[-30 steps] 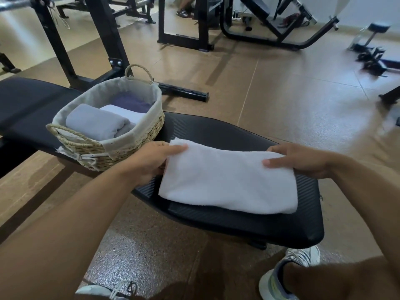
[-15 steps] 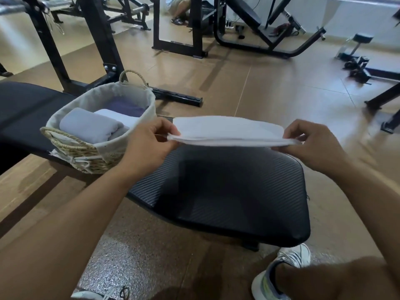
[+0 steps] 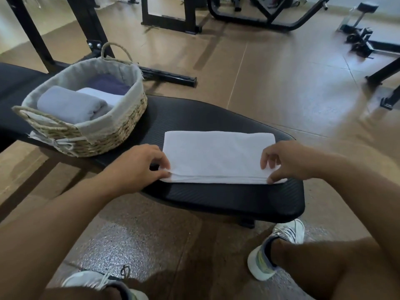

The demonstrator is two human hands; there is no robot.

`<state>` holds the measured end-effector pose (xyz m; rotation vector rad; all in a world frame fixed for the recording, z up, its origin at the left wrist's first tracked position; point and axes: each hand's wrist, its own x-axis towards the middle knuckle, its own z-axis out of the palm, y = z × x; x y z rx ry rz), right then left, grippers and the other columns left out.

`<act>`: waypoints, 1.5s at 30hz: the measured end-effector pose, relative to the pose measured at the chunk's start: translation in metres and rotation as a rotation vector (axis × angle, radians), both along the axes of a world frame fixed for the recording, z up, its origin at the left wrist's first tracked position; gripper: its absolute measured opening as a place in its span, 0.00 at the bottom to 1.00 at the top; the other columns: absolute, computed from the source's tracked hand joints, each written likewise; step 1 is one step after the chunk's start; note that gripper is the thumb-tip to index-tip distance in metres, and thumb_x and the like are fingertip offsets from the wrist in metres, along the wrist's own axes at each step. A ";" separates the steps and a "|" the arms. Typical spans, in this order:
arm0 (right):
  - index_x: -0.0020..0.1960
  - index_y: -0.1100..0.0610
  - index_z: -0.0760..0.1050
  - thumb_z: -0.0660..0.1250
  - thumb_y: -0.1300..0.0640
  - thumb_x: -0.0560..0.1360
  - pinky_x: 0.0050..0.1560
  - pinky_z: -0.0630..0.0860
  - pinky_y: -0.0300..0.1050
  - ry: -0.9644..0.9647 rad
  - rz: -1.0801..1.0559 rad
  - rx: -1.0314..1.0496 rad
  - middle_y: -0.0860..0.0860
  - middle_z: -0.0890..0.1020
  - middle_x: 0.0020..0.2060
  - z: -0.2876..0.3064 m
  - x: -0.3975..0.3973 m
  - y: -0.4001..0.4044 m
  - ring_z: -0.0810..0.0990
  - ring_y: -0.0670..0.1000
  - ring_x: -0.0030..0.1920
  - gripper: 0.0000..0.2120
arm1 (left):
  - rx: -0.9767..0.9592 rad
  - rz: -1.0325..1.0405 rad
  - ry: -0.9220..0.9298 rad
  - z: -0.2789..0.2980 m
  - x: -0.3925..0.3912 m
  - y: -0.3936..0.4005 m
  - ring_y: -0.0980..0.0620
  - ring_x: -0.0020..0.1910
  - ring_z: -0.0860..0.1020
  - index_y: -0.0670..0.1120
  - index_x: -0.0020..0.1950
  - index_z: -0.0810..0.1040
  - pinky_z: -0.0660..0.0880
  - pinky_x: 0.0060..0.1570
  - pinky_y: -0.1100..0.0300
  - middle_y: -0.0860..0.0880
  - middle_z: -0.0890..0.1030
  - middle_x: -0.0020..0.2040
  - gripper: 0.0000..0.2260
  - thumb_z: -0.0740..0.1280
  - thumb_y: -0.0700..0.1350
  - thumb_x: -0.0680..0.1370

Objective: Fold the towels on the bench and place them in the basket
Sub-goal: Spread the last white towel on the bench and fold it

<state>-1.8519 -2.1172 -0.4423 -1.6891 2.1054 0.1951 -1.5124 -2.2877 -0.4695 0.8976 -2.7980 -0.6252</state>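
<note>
A white towel [image 3: 216, 155] lies folded flat on the black padded bench [image 3: 227, 198]. My left hand [image 3: 138, 167] pinches its near left corner between thumb and fingers. My right hand [image 3: 287, 162] pinches the near right corner the same way. To the left on the bench stands a woven basket [image 3: 104, 137] with a grey cloth liner. Inside it lie a rolled grey towel [image 3: 69, 103], a white towel [image 3: 101, 96] and a dark purple towel [image 3: 108, 84].
Black gym machine frames [image 3: 173, 20] stand on the brown floor behind the bench. A steel bar foot [image 3: 171, 75] lies just behind the basket. My two sneakers [image 3: 275, 252] are on the floor under the bench's near edge.
The towel was lifted off the bench by its far edge, held up between both hands, then folded toward me and laid flat. Both hands now pinch its near corners.
</note>
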 end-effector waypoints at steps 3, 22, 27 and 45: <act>0.41 0.42 0.78 0.81 0.47 0.67 0.46 0.75 0.45 -0.019 -0.008 0.000 0.40 0.81 0.38 -0.003 -0.004 0.002 0.79 0.43 0.42 0.11 | -0.020 -0.013 0.089 -0.002 0.001 0.000 0.58 0.45 0.79 0.52 0.43 0.85 0.77 0.51 0.51 0.58 0.81 0.43 0.03 0.77 0.48 0.74; 0.39 0.47 0.81 0.79 0.50 0.70 0.40 0.71 0.41 0.002 -0.047 0.014 0.42 0.82 0.35 0.007 -0.007 0.005 0.79 0.43 0.40 0.07 | -0.178 -0.135 0.031 -0.007 -0.003 0.008 0.58 0.45 0.73 0.55 0.46 0.81 0.74 0.46 0.57 0.61 0.77 0.42 0.11 0.76 0.58 0.71; 0.37 0.47 0.82 0.80 0.50 0.68 0.41 0.74 0.43 -0.013 -0.083 -0.009 0.38 0.81 0.31 0.013 -0.009 0.009 0.79 0.41 0.38 0.07 | -0.157 -0.136 0.044 -0.006 -0.004 0.007 0.58 0.45 0.74 0.55 0.44 0.81 0.72 0.44 0.59 0.61 0.77 0.42 0.09 0.77 0.56 0.72; 0.44 0.44 0.82 0.73 0.50 0.72 0.51 0.80 0.50 0.087 -0.034 -0.027 0.40 0.81 0.39 0.006 -0.002 0.009 0.80 0.45 0.45 0.01 | -0.123 -0.105 0.029 -0.003 -0.008 0.008 0.57 0.40 0.75 0.52 0.43 0.82 0.77 0.44 0.54 0.58 0.77 0.39 0.04 0.75 0.43 0.72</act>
